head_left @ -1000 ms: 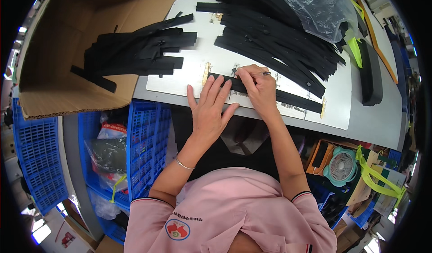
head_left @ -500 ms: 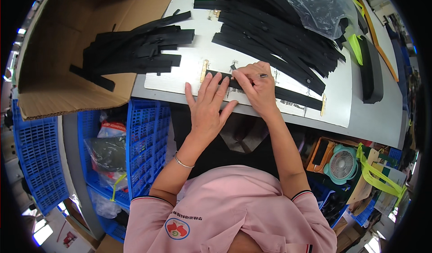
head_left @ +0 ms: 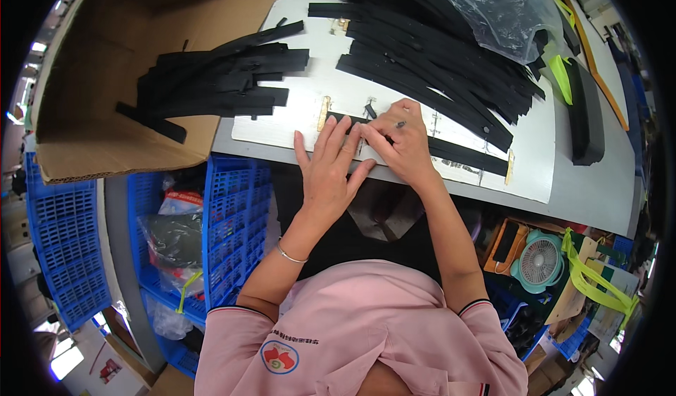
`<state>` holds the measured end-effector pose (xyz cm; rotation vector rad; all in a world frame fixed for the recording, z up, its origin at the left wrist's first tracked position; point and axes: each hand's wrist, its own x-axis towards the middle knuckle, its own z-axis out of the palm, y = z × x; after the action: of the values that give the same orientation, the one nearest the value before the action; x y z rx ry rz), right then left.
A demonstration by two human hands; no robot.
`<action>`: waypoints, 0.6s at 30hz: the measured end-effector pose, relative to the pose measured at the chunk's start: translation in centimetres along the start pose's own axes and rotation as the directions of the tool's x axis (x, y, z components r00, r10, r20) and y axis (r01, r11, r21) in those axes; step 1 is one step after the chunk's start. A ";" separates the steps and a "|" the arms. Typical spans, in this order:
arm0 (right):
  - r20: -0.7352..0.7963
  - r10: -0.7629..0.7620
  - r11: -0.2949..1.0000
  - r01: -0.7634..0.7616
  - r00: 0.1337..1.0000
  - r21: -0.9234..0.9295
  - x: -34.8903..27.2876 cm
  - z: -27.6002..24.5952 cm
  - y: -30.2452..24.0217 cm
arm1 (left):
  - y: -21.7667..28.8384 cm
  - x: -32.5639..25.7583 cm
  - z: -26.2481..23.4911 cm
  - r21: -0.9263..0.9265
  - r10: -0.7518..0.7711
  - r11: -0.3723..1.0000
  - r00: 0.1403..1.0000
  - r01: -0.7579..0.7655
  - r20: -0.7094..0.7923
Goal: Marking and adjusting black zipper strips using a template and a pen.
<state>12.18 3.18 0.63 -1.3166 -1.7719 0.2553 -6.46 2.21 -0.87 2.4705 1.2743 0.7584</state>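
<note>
Grey workbench (head_left: 598,192) fills the upper half of the view, topped by one pale rectangular board (head_left: 310,93) on which both hands work. At the board's near edge the left hand (head_left: 328,172) lies flat with all five fingers spread and extended, palm pressing down on the left end of one long flat black strip (head_left: 451,153), gripping nothing. Touching it at three o'clock, the right hand (head_left: 400,141) is curled with its fingertips pressed onto the same strip, a ring on one finger; whether it pinches anything cannot be told. That strip runs from under the hands toward three o'clock along the board's near edge. At one o'clock from the hands a large heap of black strips (head_left: 436,65), too many to count, lies slantwise, partly under one clear plastic bag (head_left: 493,8). At ten o'clock a second, smaller pile of black strips (head_left: 218,79) straddles the board and one open brown cardboard box (head_left: 105,65). Below the bench at eight o'clock stand blue plastic crates (head_left: 232,234); at four o'clock sits one small teal fan (head_left: 539,261).
</note>
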 end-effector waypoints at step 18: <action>-0.147 0.321 0.843 -0.354 0.935 -0.406 -4.3 -6.2 1.1 | -6.2 7.0 -0.5 0.016 0.071 0.997 0.980 -0.069 -0.186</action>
<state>17.75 -2.03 1.29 -1.9358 -1.5739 0.0031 -7.55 11.48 -0.95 2.5125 1.2586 1.0252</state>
